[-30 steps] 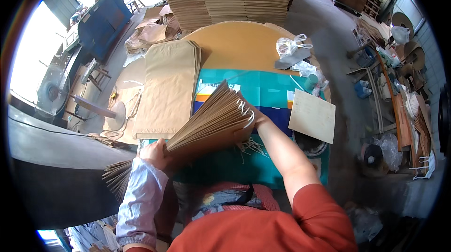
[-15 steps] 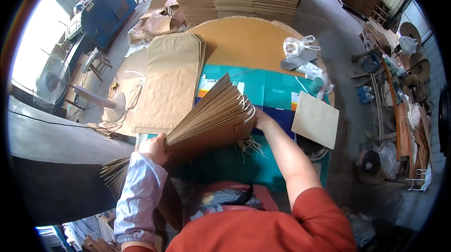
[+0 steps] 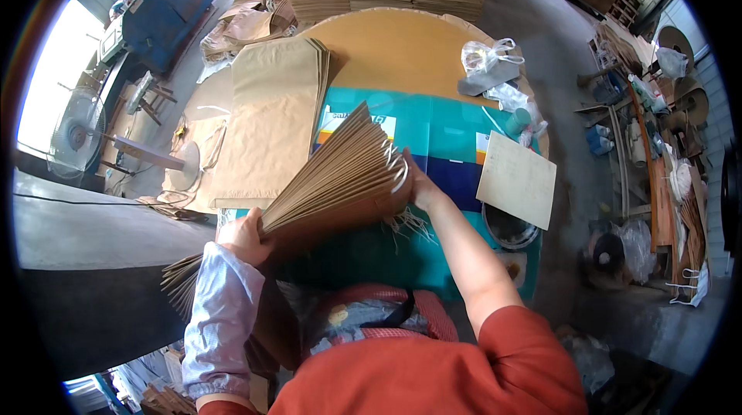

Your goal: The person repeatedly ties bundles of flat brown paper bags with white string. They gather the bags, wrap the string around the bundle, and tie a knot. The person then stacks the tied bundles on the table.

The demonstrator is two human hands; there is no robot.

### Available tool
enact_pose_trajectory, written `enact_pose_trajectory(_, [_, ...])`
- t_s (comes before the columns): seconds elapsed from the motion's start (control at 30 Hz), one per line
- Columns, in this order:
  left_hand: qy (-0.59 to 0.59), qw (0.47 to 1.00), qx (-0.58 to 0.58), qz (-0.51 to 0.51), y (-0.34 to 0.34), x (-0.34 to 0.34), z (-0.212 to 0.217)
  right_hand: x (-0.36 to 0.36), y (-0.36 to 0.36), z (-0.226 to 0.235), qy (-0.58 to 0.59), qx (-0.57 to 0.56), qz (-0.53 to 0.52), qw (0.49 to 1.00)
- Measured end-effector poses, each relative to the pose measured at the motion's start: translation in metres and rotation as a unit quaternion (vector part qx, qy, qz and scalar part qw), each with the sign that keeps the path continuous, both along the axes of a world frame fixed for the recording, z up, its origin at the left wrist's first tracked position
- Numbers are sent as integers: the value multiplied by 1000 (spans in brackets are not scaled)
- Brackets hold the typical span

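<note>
Head view shows one thick bundle of flat brown paper bags (image 3: 332, 183) held edge-up between both hands, its long axis running from the lower left near the person's body up to the right. The handle end, with pale twisted cord loops, points up and right. The left hand (image 3: 246, 236) is closed around the bundle's lower left part, while the right hand (image 3: 417, 185) grips the handle end, fingers hidden behind the sheets. Past the left hand, farther from the body, lies one flat stack of brown paper bags (image 3: 270, 117) on the round table (image 3: 402, 48). Right of the right hand lies one pale cardboard sheet (image 3: 516, 178), and beyond it one clear plastic bag (image 3: 485, 56). Compared with a second ago, the bundle stands a little steeper and the left hand sits closer to its middle; the table things lie as before.
</note>
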State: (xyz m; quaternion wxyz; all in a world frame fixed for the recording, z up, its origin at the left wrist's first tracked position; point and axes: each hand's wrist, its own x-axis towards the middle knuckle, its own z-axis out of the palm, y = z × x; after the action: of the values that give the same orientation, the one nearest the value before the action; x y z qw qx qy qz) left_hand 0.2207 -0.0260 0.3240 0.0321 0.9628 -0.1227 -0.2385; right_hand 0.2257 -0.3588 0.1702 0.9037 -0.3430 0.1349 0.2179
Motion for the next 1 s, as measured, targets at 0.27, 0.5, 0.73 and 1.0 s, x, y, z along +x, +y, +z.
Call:
enact_pose_trajectory(0.27, [-12, 1000, 1, -28, 6, 0, -8, -6, -2, 4, -116, -54, -32, 991])
enact_pose_trajectory(0.5, [-20, 998, -15, -56, 14, -2, -18, 4, -26, 33, -208, -265, -103, 936])
enact_pose_trajectory(0.73, [-9, 999, 11, -50, 10, -11, -11, 8, 21, 155, -569, -606, -25, 556])
enact_pose_trajectory(1.0, [-42, 998, -13, -45, 11, -10, -8, 20, 159, 130, -572, -709, 259, 322])
